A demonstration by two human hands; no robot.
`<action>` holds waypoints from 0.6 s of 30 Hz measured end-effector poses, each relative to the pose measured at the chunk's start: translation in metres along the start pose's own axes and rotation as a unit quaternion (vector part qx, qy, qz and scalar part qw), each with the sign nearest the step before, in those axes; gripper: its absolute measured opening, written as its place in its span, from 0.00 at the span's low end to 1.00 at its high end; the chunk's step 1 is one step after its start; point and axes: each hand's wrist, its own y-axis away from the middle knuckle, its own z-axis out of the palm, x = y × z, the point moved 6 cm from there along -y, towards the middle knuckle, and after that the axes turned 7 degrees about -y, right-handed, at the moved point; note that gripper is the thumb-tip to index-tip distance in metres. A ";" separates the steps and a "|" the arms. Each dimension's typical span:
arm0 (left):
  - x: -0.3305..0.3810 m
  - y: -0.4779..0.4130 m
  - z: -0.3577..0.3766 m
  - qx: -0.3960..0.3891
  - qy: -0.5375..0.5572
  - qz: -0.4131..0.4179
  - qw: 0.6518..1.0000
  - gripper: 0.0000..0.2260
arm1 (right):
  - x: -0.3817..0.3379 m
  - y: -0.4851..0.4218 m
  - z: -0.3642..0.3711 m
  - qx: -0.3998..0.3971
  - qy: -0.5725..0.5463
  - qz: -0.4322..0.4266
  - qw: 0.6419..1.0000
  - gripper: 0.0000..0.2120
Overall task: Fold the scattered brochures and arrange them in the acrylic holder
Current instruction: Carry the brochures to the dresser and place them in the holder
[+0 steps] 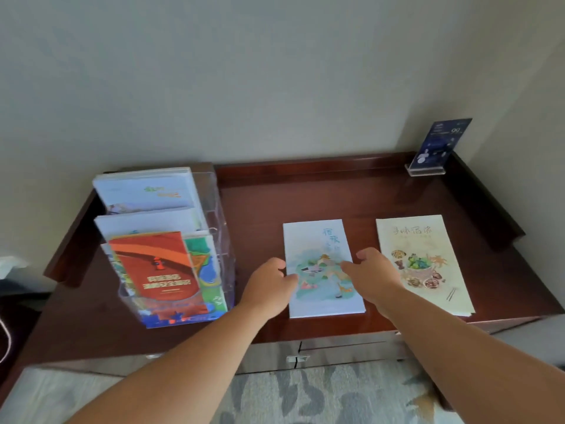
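A dark red-brown wooden counter [336, 191] lies under the left grip [269, 286] and the right grip [371, 276]. Far behind the right grip, in the corner, stands a dark blue card in a clear plastic stand [438, 145]. A grey patterned rug [305, 399] lies on the floor below.

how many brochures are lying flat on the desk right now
2: a pale blue illustrated brochure in the middle, and a cream food-picture brochure to its right. Either may be a stack hiding more.
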 end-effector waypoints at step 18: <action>0.032 -0.041 0.037 -0.018 0.277 -0.211 0.937 0.07 | 0.033 -0.040 0.016 -0.158 -0.235 0.181 0.942 0.04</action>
